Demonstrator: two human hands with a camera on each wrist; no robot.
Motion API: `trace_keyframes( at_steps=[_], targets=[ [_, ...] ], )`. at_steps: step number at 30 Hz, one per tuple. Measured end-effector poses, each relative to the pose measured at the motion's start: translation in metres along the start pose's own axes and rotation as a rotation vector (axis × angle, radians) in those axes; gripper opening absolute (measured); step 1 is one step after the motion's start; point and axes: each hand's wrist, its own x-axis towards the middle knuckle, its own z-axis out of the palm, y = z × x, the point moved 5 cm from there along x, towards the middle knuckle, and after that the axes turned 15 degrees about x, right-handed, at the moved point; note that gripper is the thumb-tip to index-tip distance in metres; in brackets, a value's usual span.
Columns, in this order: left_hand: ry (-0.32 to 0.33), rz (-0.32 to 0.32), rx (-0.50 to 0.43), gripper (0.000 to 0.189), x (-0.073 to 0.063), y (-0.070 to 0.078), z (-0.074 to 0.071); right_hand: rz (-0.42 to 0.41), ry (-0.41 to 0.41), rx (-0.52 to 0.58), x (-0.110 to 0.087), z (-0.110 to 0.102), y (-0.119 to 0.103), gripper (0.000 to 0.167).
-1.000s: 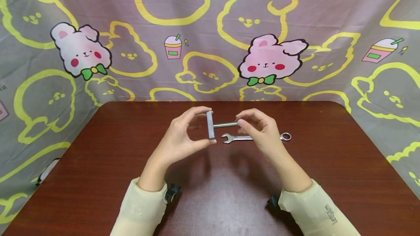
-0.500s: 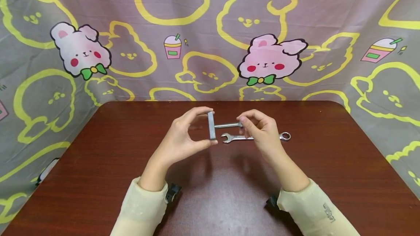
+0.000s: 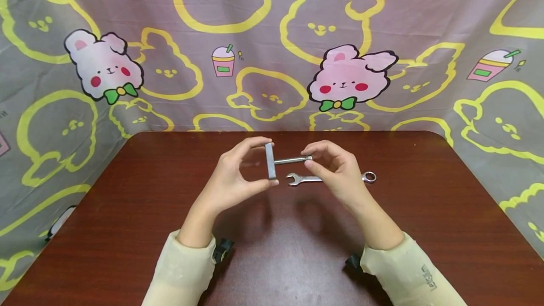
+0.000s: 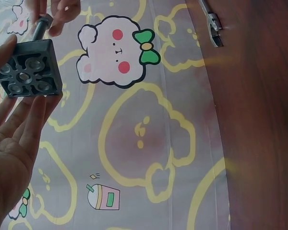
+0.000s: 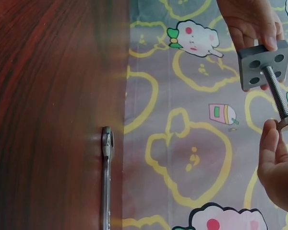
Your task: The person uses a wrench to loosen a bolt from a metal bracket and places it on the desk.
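Observation:
Above the table, my left hand (image 3: 231, 174) holds a small grey square plate (image 3: 270, 161) by opposite edges, thumb below and fingers above. In the left wrist view the plate's recessed face (image 4: 31, 69) shows several round holes. A threaded bolt (image 3: 291, 160) stands out from the plate's middle towards the right. My right hand (image 3: 340, 169) pinches the bolt's hex head with thumb and fingertips; the right wrist view shows the long threaded shank (image 5: 277, 93) between the hands. How deep the bolt sits in the plate cannot be told.
A silver combination wrench (image 3: 307, 179) lies on the dark red-brown table (image 3: 140, 192), partly hidden behind my right hand. A patterned cloth (image 3: 272, 27) with rabbit drawings hangs around the table's back and sides. Black straps (image 3: 223, 250) sit at both wrists.
My right thumb and fingers have shifted about the bolt head, which now shows more between them. The plate and bolt have moved slightly left. The wrench stays put.

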Motion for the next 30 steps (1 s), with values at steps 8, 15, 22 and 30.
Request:
trace_keyframes(
  at_steps=[8, 15, 22, 30],
  targets=[
    [0.002, 0.033, 0.004, 0.073, 0.0004, 0.0046, 0.0012, 0.106, 0.069, 0.021, -0.0010, -0.0049, 0.0022, 0.013],
    [0.005, 0.051, 0.015, 0.072, 0.0025, 0.0068, 0.0031, 0.081, 0.092, -0.008, -0.0019, -0.0057, 0.0013, 0.008],
    [0.025, 0.016, 0.041, 0.072, 0.0028, 0.0048, 0.0028, -0.029, 0.020, -0.013, -0.0010, -0.0004, -0.0033, 0.020],
    [0.008, -0.009, 0.049, 0.073, 0.0015, 0.0006, 0.0084, 0.107, 0.048, -0.020, -0.0003, -0.0055, -0.0017, 0.022]
  ],
)
